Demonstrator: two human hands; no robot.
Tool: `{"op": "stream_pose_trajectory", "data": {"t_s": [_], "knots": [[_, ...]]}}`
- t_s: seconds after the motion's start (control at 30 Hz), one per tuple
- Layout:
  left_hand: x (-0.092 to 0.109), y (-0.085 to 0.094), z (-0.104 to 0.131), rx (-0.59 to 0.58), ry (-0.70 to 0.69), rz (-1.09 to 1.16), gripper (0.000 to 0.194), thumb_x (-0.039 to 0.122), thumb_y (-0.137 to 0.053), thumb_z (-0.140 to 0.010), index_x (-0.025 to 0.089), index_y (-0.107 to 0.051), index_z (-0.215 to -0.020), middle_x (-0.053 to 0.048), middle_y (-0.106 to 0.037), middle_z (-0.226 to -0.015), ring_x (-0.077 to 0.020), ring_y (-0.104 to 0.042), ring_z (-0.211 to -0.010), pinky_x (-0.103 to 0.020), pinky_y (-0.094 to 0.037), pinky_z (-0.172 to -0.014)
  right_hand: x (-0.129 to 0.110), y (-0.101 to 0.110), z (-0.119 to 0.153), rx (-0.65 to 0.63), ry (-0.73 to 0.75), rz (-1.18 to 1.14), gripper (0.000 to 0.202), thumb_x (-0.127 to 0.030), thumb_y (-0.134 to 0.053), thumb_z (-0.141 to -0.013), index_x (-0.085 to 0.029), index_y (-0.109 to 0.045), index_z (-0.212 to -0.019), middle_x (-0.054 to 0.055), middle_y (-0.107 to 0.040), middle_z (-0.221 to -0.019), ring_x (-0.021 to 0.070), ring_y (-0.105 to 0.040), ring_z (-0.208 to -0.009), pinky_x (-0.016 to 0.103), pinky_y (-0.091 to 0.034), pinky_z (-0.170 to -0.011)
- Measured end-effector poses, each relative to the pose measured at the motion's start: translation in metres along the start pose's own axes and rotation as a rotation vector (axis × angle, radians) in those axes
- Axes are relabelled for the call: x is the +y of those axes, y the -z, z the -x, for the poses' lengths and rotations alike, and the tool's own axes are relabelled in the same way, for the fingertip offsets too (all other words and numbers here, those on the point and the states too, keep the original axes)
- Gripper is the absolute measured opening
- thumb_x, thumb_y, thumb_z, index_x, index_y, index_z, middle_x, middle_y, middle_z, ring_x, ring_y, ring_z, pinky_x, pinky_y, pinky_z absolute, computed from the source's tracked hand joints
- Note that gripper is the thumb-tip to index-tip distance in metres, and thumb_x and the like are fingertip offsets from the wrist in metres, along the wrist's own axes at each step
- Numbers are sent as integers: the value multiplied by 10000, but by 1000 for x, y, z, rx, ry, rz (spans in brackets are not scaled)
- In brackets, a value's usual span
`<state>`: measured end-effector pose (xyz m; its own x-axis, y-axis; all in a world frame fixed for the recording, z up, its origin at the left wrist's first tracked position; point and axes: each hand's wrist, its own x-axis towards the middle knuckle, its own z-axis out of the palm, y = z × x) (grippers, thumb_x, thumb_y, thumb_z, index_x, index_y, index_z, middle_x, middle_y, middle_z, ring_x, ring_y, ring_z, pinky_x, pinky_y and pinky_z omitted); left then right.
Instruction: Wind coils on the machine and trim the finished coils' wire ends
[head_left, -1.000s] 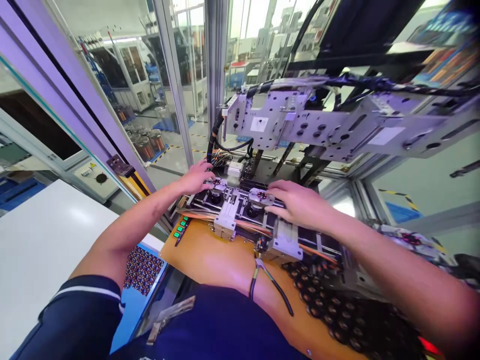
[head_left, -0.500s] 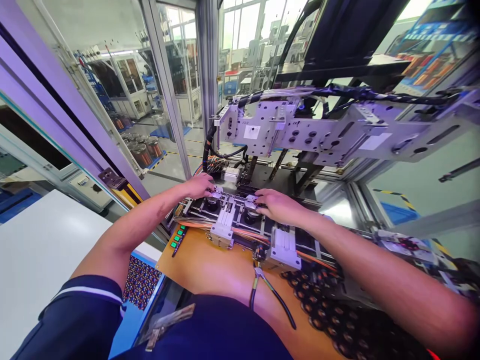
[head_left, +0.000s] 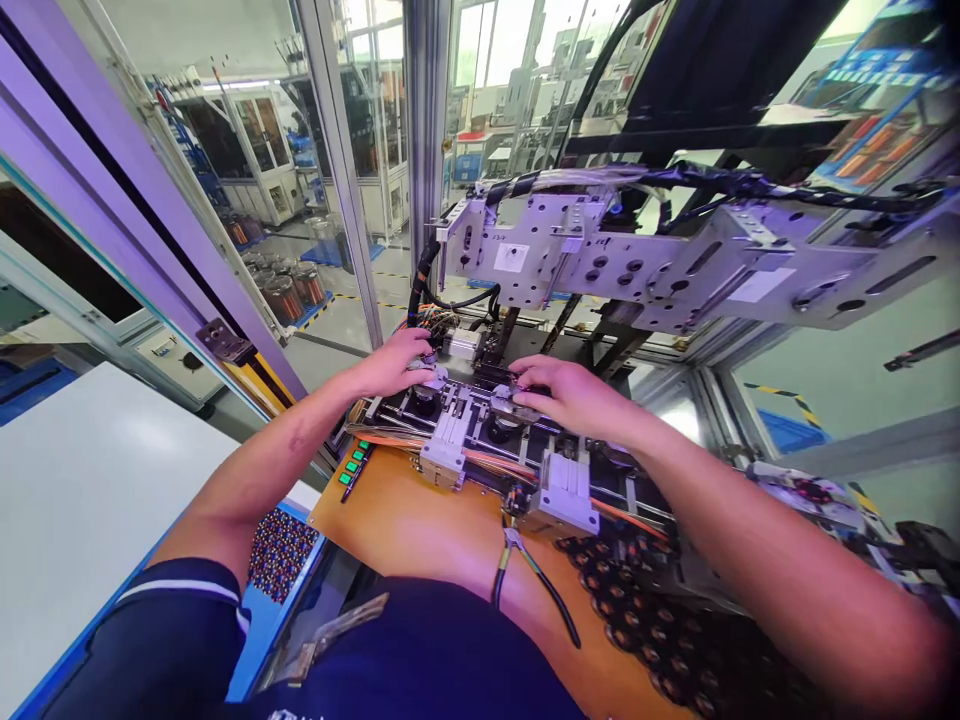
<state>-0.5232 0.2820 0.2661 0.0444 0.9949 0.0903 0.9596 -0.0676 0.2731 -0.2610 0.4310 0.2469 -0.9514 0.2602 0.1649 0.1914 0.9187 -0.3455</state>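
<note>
Two plates sit on the machine, the left plate (head_left: 433, 376) and the right plate (head_left: 502, 398), each above a dark round base, with the silver slide (head_left: 448, 445) between them. The left hand (head_left: 396, 362) is at the left plate, fingers bent along its far side and thumb along its near side. The right hand (head_left: 568, 393) reaches over the right plate, thumb in front, fingertips behind. Each grip is partly spread around its plate; whether either pinches anything I cannot tell, since the fingers hide the contact.

Compared with a second ago, the right hand has come from the side of the right plate to over it, covering much of its top. The left hand, bunched close half a second ago, now shows thumb and fingers further apart. Likely the fingers are seating or adjusting something on both plates at once, and that work looks unfinished.

Nearer the body, orange wires (head_left: 491, 460) run across the machine's front. On the orange desk (head_left: 409, 510) lie pliers (head_left: 512, 538), handles apart, with green buttons (head_left: 349, 467) to their left and many black parts (head_left: 649, 620) to their right. Further left, small parts (head_left: 281, 555) fill a blue tray (head_left: 262, 620). Above hangs a drilled metal beam (head_left: 544, 265).
</note>
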Motion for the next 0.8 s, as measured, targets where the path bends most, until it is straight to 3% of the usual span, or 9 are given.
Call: {"op": "stream_pose_trajectory", "data": {"t_s": [0.1,0.17,0.27,0.4,0.5,0.57,0.63,0.7,0.8], "knots": [[22,-6,58,226,-51,178,199,320,-502,-958,172,-564,-1075,-157,-467,-1404,-243,-463,-1319,-471,-386,-1111,-45,4,43,103,104,-61,174,-246,-483,-962,-173,-641,-975,118,-586,-1236,216,-610,-1081,370,-514,-953],[35,-30,102,305,-29,298,163,284,-478,-968,174,-581,-1030,-132,-546,-1277,-221,-527,-1222,-441,-437,-1057,-75,-16,77,217,212,-142,161,-196,-495,-967,-187,-616,-1073,119,-605,-1143,191,-623,-1023,316,-538,-876],[49,-90,155,129,68,343,156,234,-503,-950,164,-634,-904,-89,-648,-1012,-173,-636,-949,-317,-538,-861,-103,-80,112,89,183,-162,196,-184,-442,-991,-185,-621,-1070,114,-619,-1077,164,-635,-958,254,-552,-787],[56,-169,173,18,101,304,89,177,-603,-873,163,-690,-860,-80,-705,-913,-187,-672,-856,-321,-564,-813,-106,-177,104,-12,84,-98,150,-142,-527,-955,-148,-653,-872,70,-651,-898,165,-640,-852,301,-560,-778],[56,-200,159,35,123,226,108,186,-602,-873,154,-701,-904,-116,-720,-979,-228,-680,-916,-393,-570,-860,-105,-212,82,3,40,-44,124,-224,-583,-963,-122,-641,-923,40,-653,-924,145,-638,-866,325,-564,-803],[58,-204,151,72,115,180,124,194,-593,-880,148,-700,-921,-136,-716,-1010,-247,-681,-945,-420,-578,-862,-107,-207,80,49,22,-3,119,-223,-587,-961,-123,-648,-986,55,-664,-991,155,-645,-913,342,-565,-832],[62,-196,149,114,79,146,138,204,-578,-890,153,-698,-936,-152,-707,-1039,-262,-678,-977,-441,-585,-859,-108,-182,94,125,18,39,141,-161,-554,-955,-140,-667,-1037,89,-673,-1069,189,-645,-983,361,-563,-864],[67,-176,149,146,16,128,157,222,-559,-906,176,-693,-973,-150,-698,-1072,-268,-671,-1016,-456,-584,-872,-103,-141,122,218,15,79,218,-139,-506,-953,-173,-681,-1079,106,-668,-1146,220,-626,-1069,381,-550,-921],[83,-125,128,162,-128,130,189,269,-556,-926,228,-663,-1076,-101,-695,-1121,-235,-649,-1072,-430,-553,-942,-70,-62,172,356,-64,148,233,-208,-493,-962,-185,-679,-1101,125,-655,-1178,257,-601,-1116,440,-501,-1002]]}}
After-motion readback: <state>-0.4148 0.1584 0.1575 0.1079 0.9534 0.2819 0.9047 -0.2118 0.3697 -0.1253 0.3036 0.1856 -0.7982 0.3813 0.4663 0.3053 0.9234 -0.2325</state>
